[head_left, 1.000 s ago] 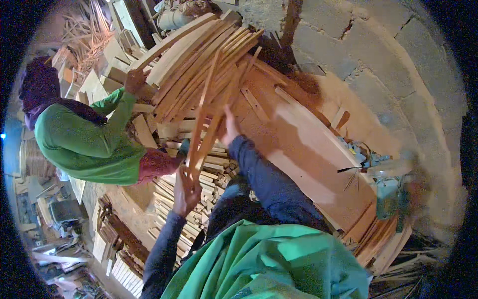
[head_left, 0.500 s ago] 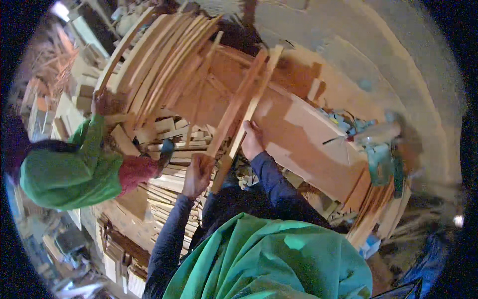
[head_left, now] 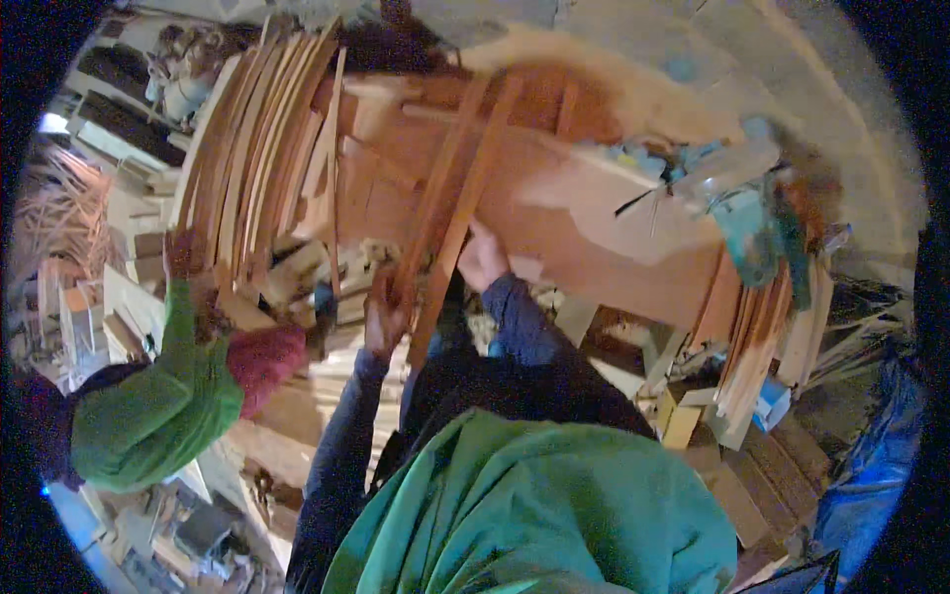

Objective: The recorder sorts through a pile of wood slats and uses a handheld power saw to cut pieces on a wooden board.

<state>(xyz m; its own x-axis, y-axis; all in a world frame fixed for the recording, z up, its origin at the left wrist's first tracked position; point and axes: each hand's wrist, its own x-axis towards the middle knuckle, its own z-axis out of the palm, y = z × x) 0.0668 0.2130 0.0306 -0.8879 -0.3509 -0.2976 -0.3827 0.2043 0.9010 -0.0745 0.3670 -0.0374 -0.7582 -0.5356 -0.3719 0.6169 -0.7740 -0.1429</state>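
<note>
Two long wooden strips, a left strip (head_left: 441, 178) and a right strip (head_left: 477, 188), slant side by side away from me over the brown board (head_left: 584, 243). My left hand (head_left: 388, 312) is closed around the near part of the left strip. Farther along, my right hand (head_left: 482, 255) grips the outer edge of the right strip; some of its fingers are hidden behind the wood. A narrow gap shows between the strips. Their near ends come close to my dark trousers and green apron (head_left: 534, 495).
A co-worker in green (head_left: 148, 416) bends at the left, one hand by a stack of long strips (head_left: 262, 148). Short offcuts lie between us. Tools and a clear bottle (head_left: 737, 163) sit at the board's right end, above more strips (head_left: 757, 337). A blue sheet (head_left: 871, 465) hangs lower right.
The view has shifted, and the strip stack now appears farther left. Both strips have moved slightly left and look more shaded. My hands keep their hold; the co-worker appears lower.
</note>
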